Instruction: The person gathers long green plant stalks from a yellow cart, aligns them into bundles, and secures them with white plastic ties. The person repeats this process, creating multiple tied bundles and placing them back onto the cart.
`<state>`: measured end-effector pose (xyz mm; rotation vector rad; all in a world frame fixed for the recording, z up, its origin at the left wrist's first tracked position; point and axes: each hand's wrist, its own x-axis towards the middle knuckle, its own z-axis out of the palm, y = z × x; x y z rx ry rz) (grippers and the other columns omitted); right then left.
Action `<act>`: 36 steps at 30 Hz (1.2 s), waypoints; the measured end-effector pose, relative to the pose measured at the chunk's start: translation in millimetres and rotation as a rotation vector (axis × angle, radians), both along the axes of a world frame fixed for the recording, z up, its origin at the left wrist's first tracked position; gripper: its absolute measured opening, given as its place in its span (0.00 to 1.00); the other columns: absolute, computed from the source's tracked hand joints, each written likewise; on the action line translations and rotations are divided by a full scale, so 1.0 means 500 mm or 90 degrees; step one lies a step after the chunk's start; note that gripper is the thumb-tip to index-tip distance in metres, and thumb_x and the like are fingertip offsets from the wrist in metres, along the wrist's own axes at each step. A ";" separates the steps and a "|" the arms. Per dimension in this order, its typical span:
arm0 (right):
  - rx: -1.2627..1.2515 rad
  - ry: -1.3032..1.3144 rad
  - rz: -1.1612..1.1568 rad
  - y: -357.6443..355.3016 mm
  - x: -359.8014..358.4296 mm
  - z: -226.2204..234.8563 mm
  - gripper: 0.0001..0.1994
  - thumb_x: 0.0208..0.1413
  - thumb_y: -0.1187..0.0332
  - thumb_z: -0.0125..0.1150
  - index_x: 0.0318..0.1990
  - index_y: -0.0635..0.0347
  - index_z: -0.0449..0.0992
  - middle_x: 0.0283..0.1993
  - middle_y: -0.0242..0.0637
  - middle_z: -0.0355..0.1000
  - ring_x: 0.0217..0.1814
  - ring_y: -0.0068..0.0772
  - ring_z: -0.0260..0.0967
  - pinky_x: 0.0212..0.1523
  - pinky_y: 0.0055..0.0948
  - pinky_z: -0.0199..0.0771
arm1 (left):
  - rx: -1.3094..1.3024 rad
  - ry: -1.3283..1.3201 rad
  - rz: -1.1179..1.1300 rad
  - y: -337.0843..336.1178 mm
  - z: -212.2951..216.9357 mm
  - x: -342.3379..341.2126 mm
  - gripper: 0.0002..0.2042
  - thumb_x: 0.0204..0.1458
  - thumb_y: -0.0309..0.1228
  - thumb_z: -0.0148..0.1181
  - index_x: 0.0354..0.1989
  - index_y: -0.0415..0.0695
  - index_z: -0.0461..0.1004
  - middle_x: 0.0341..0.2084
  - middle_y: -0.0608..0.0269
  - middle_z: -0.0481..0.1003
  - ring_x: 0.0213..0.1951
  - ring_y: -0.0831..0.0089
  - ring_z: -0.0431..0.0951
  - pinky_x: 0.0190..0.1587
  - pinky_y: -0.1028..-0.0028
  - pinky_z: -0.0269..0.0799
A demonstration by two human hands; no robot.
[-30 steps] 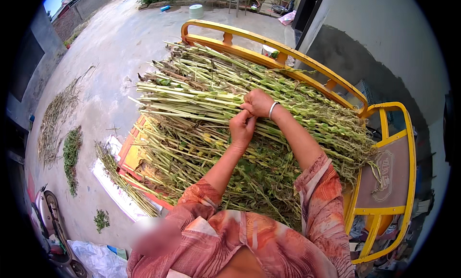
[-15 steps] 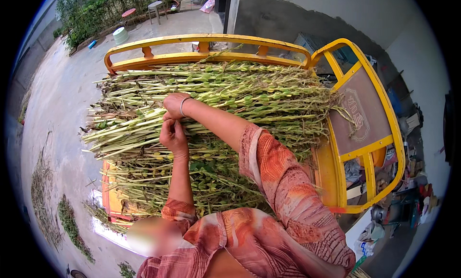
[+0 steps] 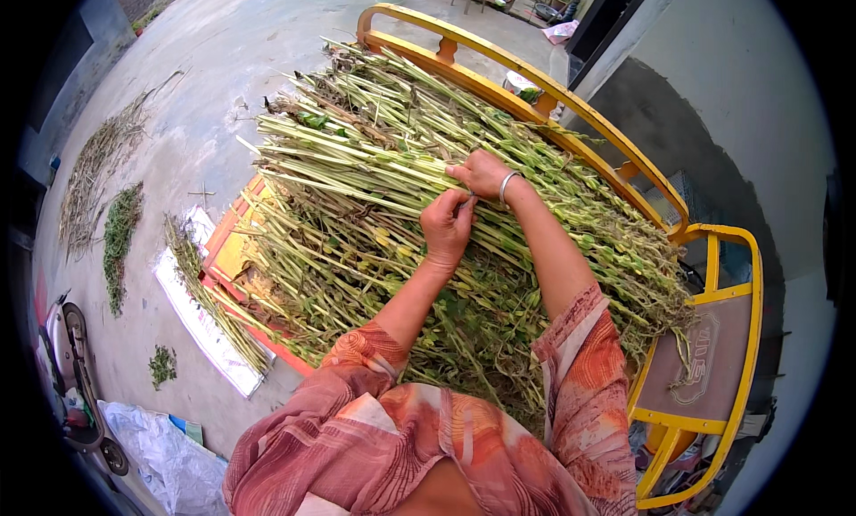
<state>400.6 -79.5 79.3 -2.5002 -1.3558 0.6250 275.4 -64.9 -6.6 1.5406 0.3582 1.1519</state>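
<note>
A thick heap of cut plant stalks [image 3: 374, 173], pale green at the bare ends and leafy with pods toward the right, fills the cart bed. Over the middle of the heap my two hands meet. My left hand [image 3: 447, 228] is closed in a pinch, thumb and forefinger together. Just beyond it, my right hand [image 3: 486, 173] has its fingers curled, with a bracelet [image 3: 506, 188] at the wrist. A small dark bit shows between the hands; what they grip is too small to make out. Both hands are against the upper stalks.
The cart has a yellow side rail [image 3: 499, 81] and a yellow-framed front panel [image 3: 678, 369]. A white sheet [image 3: 209, 324] with stalks lies at its open end. Plant piles [image 3: 122, 235] lie on the concrete; a scooter [image 3: 76, 373] stands at left, a grey wall [image 3: 713, 97] at right.
The view has turned, so the cart now slants down to the right and the scooter shows. My hands stay together over the stalks, with the right arm less stretched across.
</note>
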 end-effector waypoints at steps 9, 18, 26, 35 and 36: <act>-0.001 0.043 -0.021 -0.001 0.010 -0.005 0.27 0.52 0.48 0.57 0.21 0.70 0.77 0.23 0.51 0.72 0.28 0.46 0.71 0.37 0.39 0.71 | -0.108 0.005 -0.045 -0.002 0.000 0.009 0.05 0.50 0.21 0.61 0.28 0.39 0.70 0.18 0.69 0.72 0.20 0.85 0.73 0.21 0.84 0.64; 0.097 0.137 -0.054 -0.024 0.050 -0.053 0.26 0.40 0.48 0.67 0.11 0.65 0.70 0.11 0.38 0.63 0.14 0.30 0.60 0.19 0.33 0.64 | 0.400 0.007 0.121 0.002 0.019 0.027 0.05 0.45 0.16 0.59 0.29 0.37 0.71 0.27 0.56 0.74 0.27 0.63 0.75 0.28 0.73 0.71; 0.060 0.238 -0.094 -0.011 0.032 -0.032 0.23 0.46 0.51 0.63 0.16 0.65 0.76 0.15 0.41 0.71 0.15 0.32 0.70 0.21 0.29 0.72 | 0.403 0.006 0.047 0.040 -0.006 0.024 0.06 0.43 0.15 0.59 0.29 0.38 0.71 0.31 0.56 0.75 0.27 0.64 0.75 0.29 0.75 0.72; 0.438 0.505 -0.159 -0.106 0.005 -0.048 0.19 0.60 0.57 0.53 0.21 0.61 0.69 0.18 0.29 0.67 0.15 0.15 0.64 0.17 0.18 0.63 | 0.168 0.218 -0.128 0.044 0.070 -0.014 0.06 0.40 0.19 0.63 0.21 0.38 0.69 0.13 0.65 0.68 0.16 0.79 0.68 0.20 0.78 0.63; 0.494 0.504 -0.165 -0.112 -0.011 -0.049 0.17 0.59 0.60 0.55 0.23 0.62 0.70 0.19 0.30 0.67 0.16 0.15 0.65 0.18 0.18 0.64 | 0.024 0.206 -0.165 0.049 0.057 -0.015 0.07 0.41 0.20 0.64 0.21 0.38 0.70 0.13 0.69 0.69 0.15 0.82 0.66 0.18 0.80 0.61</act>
